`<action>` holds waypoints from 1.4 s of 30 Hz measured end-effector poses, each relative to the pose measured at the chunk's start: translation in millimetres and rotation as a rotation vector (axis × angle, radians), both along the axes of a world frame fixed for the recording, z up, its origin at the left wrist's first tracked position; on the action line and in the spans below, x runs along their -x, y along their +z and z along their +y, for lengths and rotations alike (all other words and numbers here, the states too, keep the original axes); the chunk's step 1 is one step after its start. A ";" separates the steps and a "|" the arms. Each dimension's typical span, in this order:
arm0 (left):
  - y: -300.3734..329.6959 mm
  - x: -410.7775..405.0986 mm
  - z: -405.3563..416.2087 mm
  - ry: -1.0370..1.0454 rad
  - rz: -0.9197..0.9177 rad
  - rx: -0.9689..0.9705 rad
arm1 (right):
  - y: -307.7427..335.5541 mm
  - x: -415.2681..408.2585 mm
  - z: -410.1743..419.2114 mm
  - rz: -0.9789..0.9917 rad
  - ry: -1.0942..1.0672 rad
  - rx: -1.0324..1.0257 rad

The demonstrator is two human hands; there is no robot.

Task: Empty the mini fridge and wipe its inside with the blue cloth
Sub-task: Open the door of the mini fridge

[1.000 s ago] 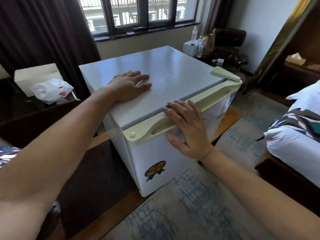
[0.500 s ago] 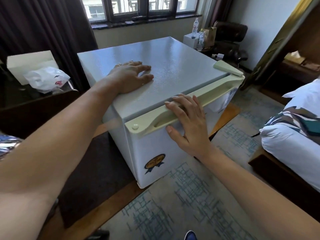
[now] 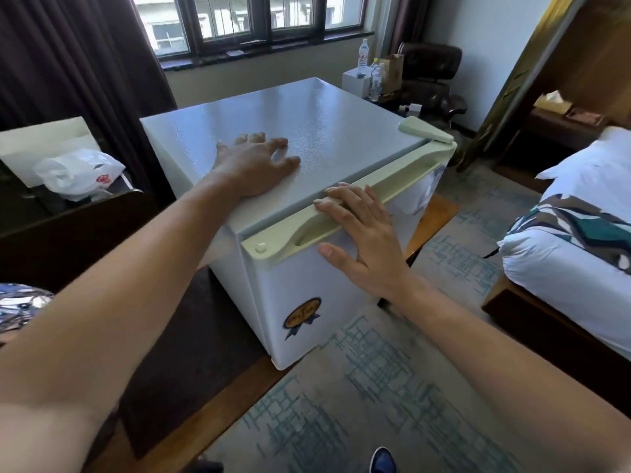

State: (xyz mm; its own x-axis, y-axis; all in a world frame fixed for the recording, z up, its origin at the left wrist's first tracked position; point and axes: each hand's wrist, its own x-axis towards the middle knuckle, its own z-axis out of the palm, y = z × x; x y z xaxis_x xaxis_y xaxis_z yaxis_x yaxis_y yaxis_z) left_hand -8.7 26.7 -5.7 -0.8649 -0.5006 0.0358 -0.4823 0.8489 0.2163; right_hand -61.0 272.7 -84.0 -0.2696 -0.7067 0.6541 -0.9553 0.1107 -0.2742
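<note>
My left grip (image 3: 254, 165) lies flat, fingers spread, on the fridge (image 3: 307, 131) top, holding nothing. My right grip (image 3: 362, 233) rests open against the shut door, fingers straight over the cream handle (image 3: 300, 233). Below both grips, a patterned rug (image 3: 375, 387) covers wood floor. Right of my right grip stands a bed (image 3: 580, 233); left of my left, a dark desk (image 3: 68, 227) carries a plastic bag (image 3: 78, 172). Beyond the grips, a window (image 3: 256, 18).
</note>
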 end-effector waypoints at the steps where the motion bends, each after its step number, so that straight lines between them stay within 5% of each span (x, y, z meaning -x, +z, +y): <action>1: 0.2 -0.6 0.4 0.002 0.000 0.001 | -0.2 -1.0 0.2 -0.007 -0.006 -0.005; 17: -7.5 3.9 -11.1 -0.037 0.031 0.022 | 15.1 -26.6 107.8 -0.247 -0.054 0.004; 23: -10.5 1.8 -10.2 -0.040 0.054 0.032 | 62.4 -42.4 139.5 -0.299 -0.330 -0.321; 31: -10.5 1.2 -9.0 -0.048 0.081 0.039 | 98.6 -53.7 175.1 -0.113 -0.656 -0.835; 36: -11.3 -0.1 -12.9 -0.057 0.081 0.035 | 71.8 -39.0 190.6 -0.046 -0.865 -0.944; 42: -11.2 -0.8 -8.6 -0.069 0.082 0.037 | 56.6 -10.6 192.0 -0.010 -1.091 -0.824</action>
State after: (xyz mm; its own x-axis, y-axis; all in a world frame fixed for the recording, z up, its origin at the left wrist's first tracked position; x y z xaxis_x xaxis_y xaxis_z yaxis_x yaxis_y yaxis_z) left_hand -7.9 18.1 -16.8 -0.8905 -0.4374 0.1254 -0.4048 0.8873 0.2209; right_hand -50.4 464.7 -27.4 -0.9381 -0.3143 0.1458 -0.2767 0.9328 0.2308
